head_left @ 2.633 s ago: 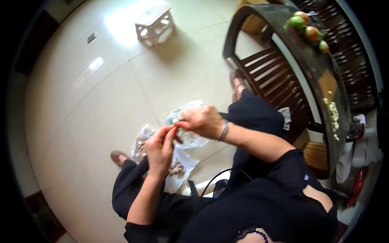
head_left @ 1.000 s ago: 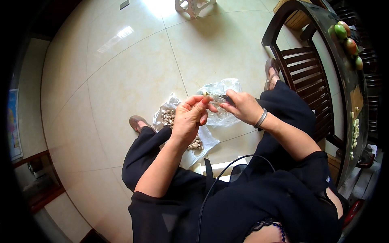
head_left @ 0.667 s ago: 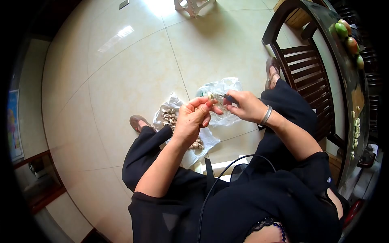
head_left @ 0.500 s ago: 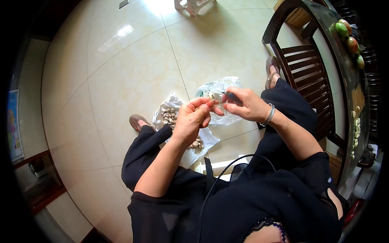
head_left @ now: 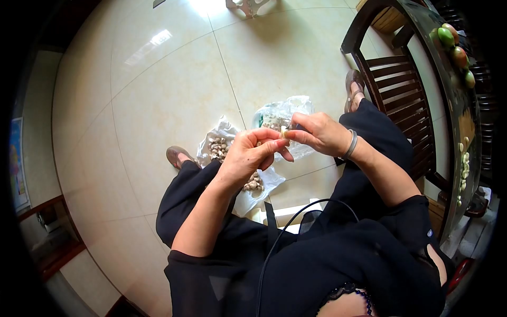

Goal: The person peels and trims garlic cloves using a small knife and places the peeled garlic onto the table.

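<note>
Over the bags, my left hand (head_left: 251,153) and my right hand (head_left: 319,132) meet at the fingertips. A small pale garlic clove (head_left: 284,130) is pinched between them, with the left thumb and forefinger below it and the right thumb against its side. My right fingers curl inward, and what lies behind them is hidden. Below and left of my left hand, a white plastic bag (head_left: 272,182) holds unpeeled garlic cloves (head_left: 219,148). Behind my fingertips lies a clear plastic bag (head_left: 301,105) with pale scraps in it, partly hidden by my hands.
At the right, a dark table (head_left: 455,113) bears a row of peeled garlic cloves (head_left: 464,171) and several green-red fruits (head_left: 458,57). A slatted wooden chair (head_left: 393,87) stands beside it. A pale stool (head_left: 248,6) is at the top, on the tiled floor (head_left: 158,105).
My right fingers have closed in on the clove, and the right thumb now presses against it. A dark thing seen at my right fingers earlier no longer shows. The view has shifted slightly.
</note>
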Tool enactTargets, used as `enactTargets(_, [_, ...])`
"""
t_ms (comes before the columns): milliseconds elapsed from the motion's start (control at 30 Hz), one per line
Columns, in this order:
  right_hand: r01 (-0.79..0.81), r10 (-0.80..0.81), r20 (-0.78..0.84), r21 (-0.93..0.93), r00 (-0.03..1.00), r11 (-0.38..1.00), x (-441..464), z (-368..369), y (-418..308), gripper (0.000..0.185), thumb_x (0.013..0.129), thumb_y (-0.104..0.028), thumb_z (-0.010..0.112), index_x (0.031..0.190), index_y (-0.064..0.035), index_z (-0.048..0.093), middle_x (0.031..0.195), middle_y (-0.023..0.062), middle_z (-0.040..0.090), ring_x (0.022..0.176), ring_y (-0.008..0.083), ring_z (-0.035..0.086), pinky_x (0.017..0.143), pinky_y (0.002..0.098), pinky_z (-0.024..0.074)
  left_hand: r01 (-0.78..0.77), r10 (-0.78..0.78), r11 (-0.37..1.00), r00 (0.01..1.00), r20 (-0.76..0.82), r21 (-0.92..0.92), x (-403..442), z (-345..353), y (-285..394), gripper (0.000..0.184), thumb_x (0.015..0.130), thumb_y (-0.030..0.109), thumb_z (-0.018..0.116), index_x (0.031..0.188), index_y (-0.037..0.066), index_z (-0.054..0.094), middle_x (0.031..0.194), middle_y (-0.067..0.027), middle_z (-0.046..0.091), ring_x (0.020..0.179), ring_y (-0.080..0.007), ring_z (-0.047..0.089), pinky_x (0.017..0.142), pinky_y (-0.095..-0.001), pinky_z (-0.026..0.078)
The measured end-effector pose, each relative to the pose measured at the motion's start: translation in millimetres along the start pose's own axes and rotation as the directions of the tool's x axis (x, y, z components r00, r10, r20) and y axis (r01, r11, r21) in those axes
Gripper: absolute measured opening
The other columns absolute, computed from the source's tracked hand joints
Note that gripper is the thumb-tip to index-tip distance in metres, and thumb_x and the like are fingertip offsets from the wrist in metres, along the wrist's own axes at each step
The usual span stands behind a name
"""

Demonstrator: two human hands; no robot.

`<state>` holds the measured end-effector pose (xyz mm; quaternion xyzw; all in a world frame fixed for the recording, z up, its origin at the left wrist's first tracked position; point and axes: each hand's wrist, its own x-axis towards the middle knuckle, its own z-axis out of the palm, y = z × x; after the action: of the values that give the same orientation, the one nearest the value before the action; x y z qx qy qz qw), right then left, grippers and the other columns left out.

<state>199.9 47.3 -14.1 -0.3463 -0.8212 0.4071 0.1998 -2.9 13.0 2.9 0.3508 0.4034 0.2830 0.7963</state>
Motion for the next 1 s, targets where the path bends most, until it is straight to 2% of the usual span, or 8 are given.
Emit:
enactTargets(100, [0.018, -0.017, 0.026, -0.047, 1.000, 0.999, 0, -1, -1, 0.033, 0.087, -0.036, 0.046, 0.080, -0.0043, 0.049, 0.063, 0.0168, 0.054, 0.061, 0.0334, 0.056, 0.052, 0.0389, 0.0426, 0.014, -0.014, 1.000, 1.000, 0.003, 0.024, -1, 0, 3, 0.018, 0.087, 0.014, 0.052, 0.094, -0.002, 0.057, 0.074, -0.0117, 0.063, 0.043, -0.0035, 0.036, 0.041, -0.0157, 0.029])
enactTargets(300, [0.066, -0.065, 0.013, -0.079, 0.998, 0.995, -1, 0, -2, 0.031, 0.088, -0.035, 0.045, 0.078, -0.0050, 0.048, 0.061, 0.0152, 0.054, 0.059, 0.0319, 0.055, 0.051, 0.0376, 0.0424, 0.004, -0.001, 0.999, 0.997, 0.071, -0.043, 0, -3, 1, 0.019, 0.086, 0.018, 0.053, 0.092, 0.000, 0.057, 0.074, -0.0106, 0.063, 0.045, -0.0040, 0.036, 0.042, -0.0162, 0.030])
enactTargets(500, [0.099, -0.101, -0.016, -0.129, 0.995, 0.987, -1, 2, -6, 0.029, 0.087, -0.032, 0.047, 0.077, -0.0052, 0.047, 0.061, 0.0151, 0.052, 0.058, 0.0331, 0.054, 0.049, 0.0375, 0.0415, 0.024, -0.006, 0.982, 0.996, 0.094, -0.188, 3, -2, -4, 0.025, 0.089, 0.025, 0.048, 0.093, 0.001, 0.056, 0.071, -0.0096, 0.061, 0.046, -0.0047, 0.037, 0.044, -0.0168, 0.030])
enactTargets(567, [0.127, -0.132, -0.038, -0.124, 0.991, 0.984, -1, 4, -7, 0.028, 0.086, -0.031, 0.048, 0.076, -0.0050, 0.047, 0.061, 0.0152, 0.051, 0.057, 0.0340, 0.053, 0.049, 0.0375, 0.0410, 0.080, -0.032, 0.930, 0.990, 0.138, -0.359, 6, -4, -11, 0.025, 0.090, 0.026, 0.047, 0.093, 0.003, 0.055, 0.067, -0.0075, 0.058, 0.045, -0.0053, 0.037, 0.044, -0.0181, 0.030])
enactTargets(700, [0.128, -0.138, -0.046, -0.173, 0.989, 0.976, -2, 3, -10, 0.026, 0.084, -0.029, 0.053, 0.074, -0.0055, 0.047, 0.061, 0.0143, 0.050, 0.055, 0.0332, 0.052, 0.048, 0.0369, 0.0406, 0.091, -0.039, 0.923, 0.989, 0.144, -0.374, 6, -1, -10, 0.024, 0.090, 0.027, 0.046, 0.092, 0.005, 0.054, 0.065, -0.0066, 0.056, 0.045, -0.0057, 0.037, 0.044, -0.0189, 0.029])
enactTargets(800, [0.137, -0.147, -0.035, -0.202, 0.989, 0.970, -2, 2, -11, 0.026, 0.082, -0.029, 0.055, 0.072, -0.0055, 0.047, 0.061, 0.0136, 0.050, 0.054, 0.0319, 0.052, 0.047, 0.0362, 0.0407, 0.090, -0.056, 0.903, 0.994, 0.093, -0.419, 6, 0, -10, 0.024, 0.090, 0.028, 0.046, 0.090, 0.005, 0.053, 0.064, -0.0060, 0.056, 0.044, -0.0054, 0.037, 0.044, -0.0187, 0.028])
enactTargets(867, [0.152, -0.161, -0.024, -0.221, 0.987, 0.963, -1, 3, -11, 0.026, 0.082, -0.028, 0.055, 0.072, -0.0056, 0.047, 0.060, 0.0133, 0.051, 0.054, 0.0313, 0.052, 0.047, 0.0359, 0.0408, 0.076, -0.033, 0.886, 0.994, 0.101, -0.458, 8, -2, -13, 0.023, 0.091, 0.024, 0.043, 0.095, 0.003, 0.052, 0.064, -0.0050, 0.055, 0.041, -0.0039, 0.036, 0.041, -0.0158, 0.028])
enactTargets(1000, [0.146, -0.159, -0.045, -0.218, 0.986, 0.965, -2, 3, -11, 0.026, 0.080, -0.028, 0.057, 0.071, -0.0055, 0.047, 0.060, 0.0129, 0.051, 0.053, 0.0309, 0.053, 0.046, 0.0355, 0.0412, 0.073, -0.044, 0.879, 0.996, 0.072, -0.471, 8, -1, -13, 0.023, 0.090, 0.025, 0.045, 0.095, 0.003, 0.052, 0.063, -0.0041, 0.055, 0.040, -0.0040, 0.036, 0.041, -0.0156, 0.028])
